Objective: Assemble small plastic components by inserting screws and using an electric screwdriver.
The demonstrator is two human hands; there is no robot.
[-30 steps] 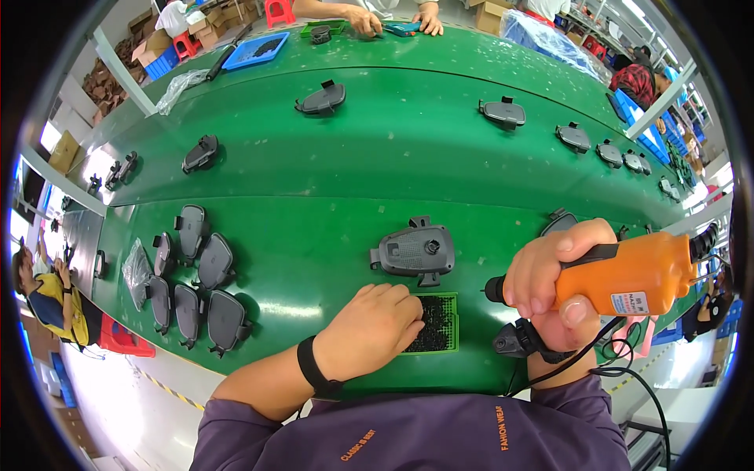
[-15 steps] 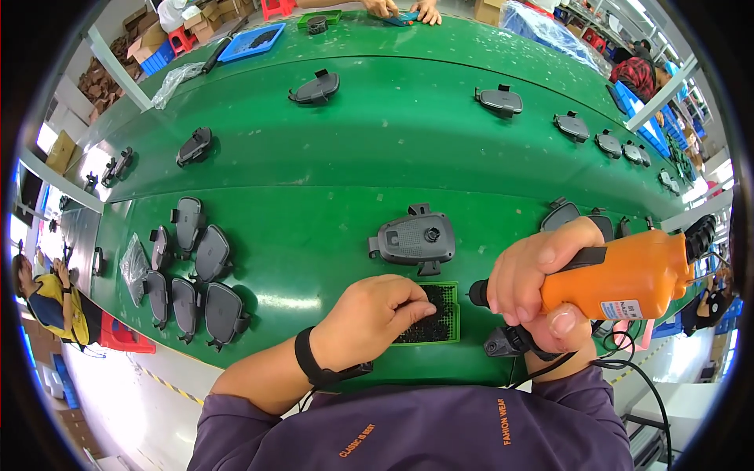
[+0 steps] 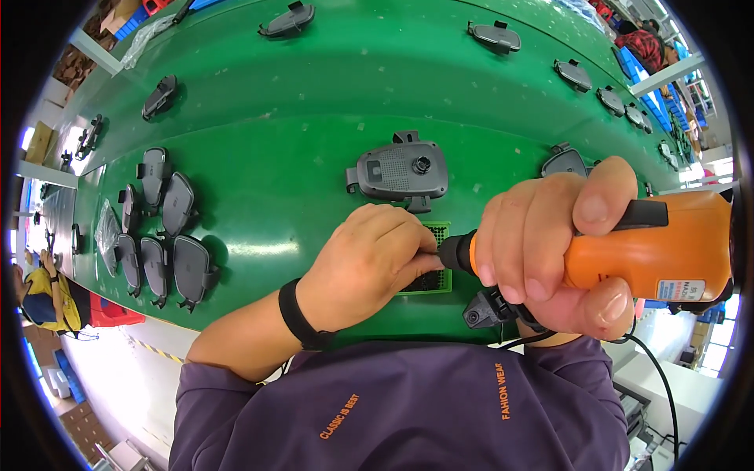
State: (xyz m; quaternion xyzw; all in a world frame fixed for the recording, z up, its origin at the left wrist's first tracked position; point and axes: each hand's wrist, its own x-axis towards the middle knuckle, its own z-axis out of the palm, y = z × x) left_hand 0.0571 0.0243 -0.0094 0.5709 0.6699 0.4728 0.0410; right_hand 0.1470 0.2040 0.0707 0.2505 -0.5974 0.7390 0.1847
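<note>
My right hand point(image 3: 542, 235) grips an orange electric screwdriver point(image 3: 652, 243), its black nose pointing left. At that nose, my left hand point(image 3: 369, 251) has thumb and forefinger pinched together; anything between them is too small or hidden to make out. Beneath my left fingers lies a small green tray point(image 3: 449, 259) of tiny dark parts, mostly covered by the hand. Just beyond both hands, a dark grey phone holder point(image 3: 397, 171) rests on its own, with clamp arms at its edges and a round black socket on its upward face.
Several dark phone holders point(image 3: 192, 268) are grouped at the left beside a clear plastic bag point(image 3: 107, 238). Another phone holder point(image 3: 564, 161) lies behind my right hand. More phone holders point(image 3: 495, 37) stand spaced along the far green surface point(image 3: 377, 86). A black cable point(image 3: 667, 385) hangs at the right.
My left hand has lifted from the tray's parts to the screwdriver's nose, fingers still pinched. The screwdriver has come closer to that hand. The whole view has tilted downward.
</note>
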